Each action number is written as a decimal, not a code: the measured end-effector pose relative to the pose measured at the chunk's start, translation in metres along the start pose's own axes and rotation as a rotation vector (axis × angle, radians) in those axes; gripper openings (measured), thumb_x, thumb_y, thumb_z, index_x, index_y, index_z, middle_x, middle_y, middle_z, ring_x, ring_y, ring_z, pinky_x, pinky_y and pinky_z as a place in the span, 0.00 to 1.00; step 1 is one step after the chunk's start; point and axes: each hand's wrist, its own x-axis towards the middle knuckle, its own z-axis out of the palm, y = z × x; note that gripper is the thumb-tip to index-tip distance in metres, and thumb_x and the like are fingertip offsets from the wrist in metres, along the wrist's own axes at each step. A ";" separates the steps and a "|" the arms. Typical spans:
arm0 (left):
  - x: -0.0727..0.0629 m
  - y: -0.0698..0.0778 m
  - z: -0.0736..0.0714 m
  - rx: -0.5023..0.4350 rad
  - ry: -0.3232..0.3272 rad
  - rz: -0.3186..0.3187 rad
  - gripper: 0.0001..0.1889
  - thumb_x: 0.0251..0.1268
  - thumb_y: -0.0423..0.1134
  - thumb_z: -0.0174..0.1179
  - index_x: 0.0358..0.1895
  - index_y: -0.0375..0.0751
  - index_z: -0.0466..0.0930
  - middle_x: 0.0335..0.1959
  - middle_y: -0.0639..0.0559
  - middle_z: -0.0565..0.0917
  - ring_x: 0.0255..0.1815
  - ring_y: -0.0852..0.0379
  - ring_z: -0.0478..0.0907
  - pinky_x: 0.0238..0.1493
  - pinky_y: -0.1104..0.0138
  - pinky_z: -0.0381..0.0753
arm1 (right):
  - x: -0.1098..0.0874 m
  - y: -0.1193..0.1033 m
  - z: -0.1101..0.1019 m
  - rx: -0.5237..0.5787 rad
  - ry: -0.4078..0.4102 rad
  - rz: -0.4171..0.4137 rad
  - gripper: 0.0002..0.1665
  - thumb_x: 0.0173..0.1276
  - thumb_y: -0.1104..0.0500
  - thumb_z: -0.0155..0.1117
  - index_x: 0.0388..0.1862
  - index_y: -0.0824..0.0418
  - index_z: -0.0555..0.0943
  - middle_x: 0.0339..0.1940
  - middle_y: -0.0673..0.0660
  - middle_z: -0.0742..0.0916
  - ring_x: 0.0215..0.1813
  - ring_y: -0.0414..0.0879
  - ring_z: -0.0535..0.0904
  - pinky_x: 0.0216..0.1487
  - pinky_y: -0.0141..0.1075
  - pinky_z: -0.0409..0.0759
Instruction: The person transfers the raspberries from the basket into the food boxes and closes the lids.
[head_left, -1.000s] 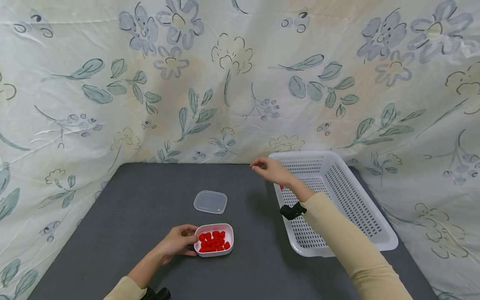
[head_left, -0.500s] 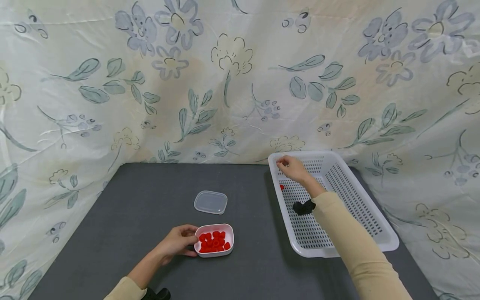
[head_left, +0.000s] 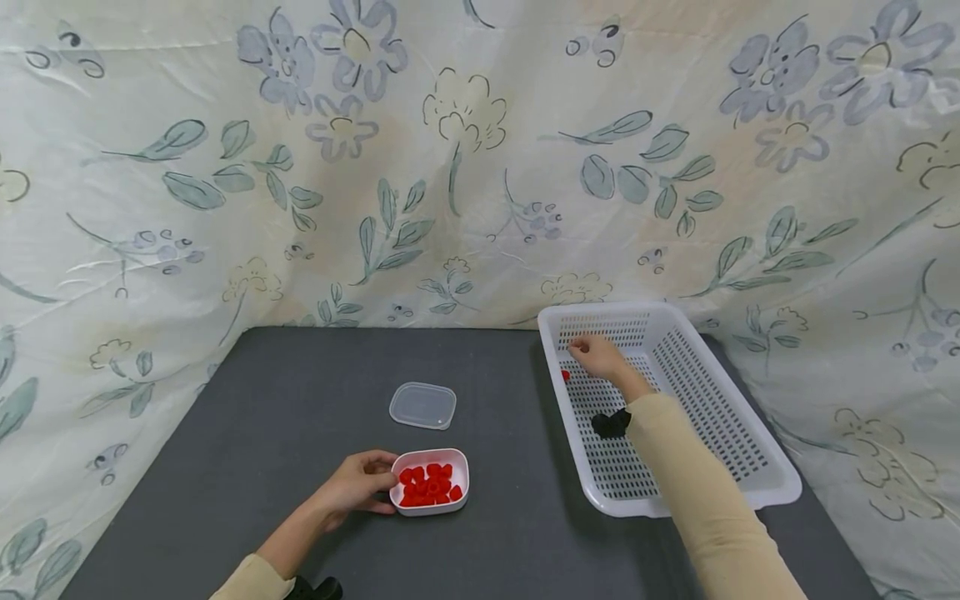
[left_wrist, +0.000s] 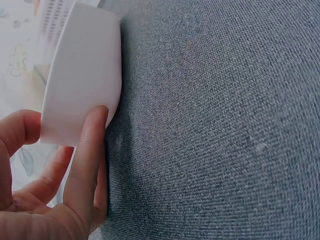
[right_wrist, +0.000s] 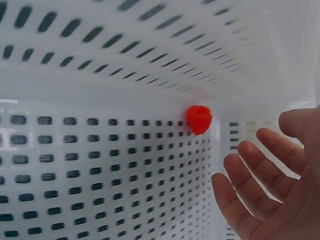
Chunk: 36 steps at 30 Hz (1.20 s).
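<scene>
My left hand (head_left: 356,483) grips the end of a small pale pink box (head_left: 433,511), which sits on the table with several red raspberries (head_left: 431,485) inside. In the left wrist view the thumb presses one side of the box (left_wrist: 82,75) and other fingers are at its far side. Down inside a white perforated basket (head_left: 716,396) is my right hand (head_left: 600,358), its fingers relaxed and holding nothing. One raspberry (right_wrist: 199,119) lies on the basket floor by the side wall, a short way from the fingertips (right_wrist: 218,181).
A clear plastic lid (head_left: 422,406) lies flat on the dark grey table (head_left: 322,375) behind the box. The basket's long rim stands along the table's right side. A floral cloth (head_left: 465,167) hangs behind the table.
My right hand has moved right from over the basket's far left rim and down into the basket, uncovering the raspberry there. My left hand and the box have stayed put.
</scene>
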 end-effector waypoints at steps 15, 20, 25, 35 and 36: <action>-0.006 -0.004 -0.006 0.003 -0.023 -0.001 0.24 0.59 0.33 0.57 0.57 0.25 0.65 0.42 0.40 0.78 0.36 0.53 0.80 0.34 0.57 0.84 | -0.008 0.012 0.018 0.150 -0.117 0.147 0.22 0.72 0.56 0.43 0.53 0.71 0.71 0.39 0.61 0.78 0.39 0.48 0.75 0.39 0.37 0.80; -0.009 -0.004 -0.007 0.004 -0.032 -0.001 0.24 0.59 0.33 0.58 0.57 0.26 0.66 0.43 0.41 0.78 0.36 0.53 0.80 0.34 0.57 0.84 | -0.011 0.014 0.022 0.213 -0.129 0.179 0.26 0.73 0.54 0.42 0.60 0.71 0.68 0.49 0.64 0.77 0.46 0.50 0.76 0.42 0.39 0.81; -0.009 -0.004 -0.007 0.001 -0.035 0.002 0.24 0.59 0.33 0.58 0.58 0.26 0.66 0.43 0.41 0.78 0.36 0.53 0.80 0.34 0.57 0.84 | -0.011 0.016 0.022 0.294 -0.152 0.221 0.24 0.72 0.54 0.42 0.56 0.70 0.72 0.44 0.61 0.78 0.43 0.48 0.75 0.37 0.35 0.80; -0.010 -0.003 -0.008 -0.001 -0.040 -0.004 0.24 0.59 0.33 0.58 0.58 0.26 0.65 0.43 0.41 0.78 0.36 0.53 0.80 0.34 0.57 0.84 | -0.010 0.019 0.020 0.466 -0.257 0.264 0.25 0.74 0.55 0.38 0.58 0.72 0.69 0.40 0.59 0.80 0.39 0.45 0.78 0.40 0.36 0.81; -0.010 -0.002 -0.008 -0.002 -0.039 -0.005 0.24 0.59 0.33 0.58 0.57 0.26 0.66 0.43 0.41 0.78 0.36 0.53 0.80 0.34 0.57 0.84 | -0.010 0.019 0.020 0.492 -0.273 0.268 0.25 0.74 0.55 0.38 0.58 0.72 0.68 0.39 0.58 0.80 0.37 0.45 0.78 0.38 0.35 0.81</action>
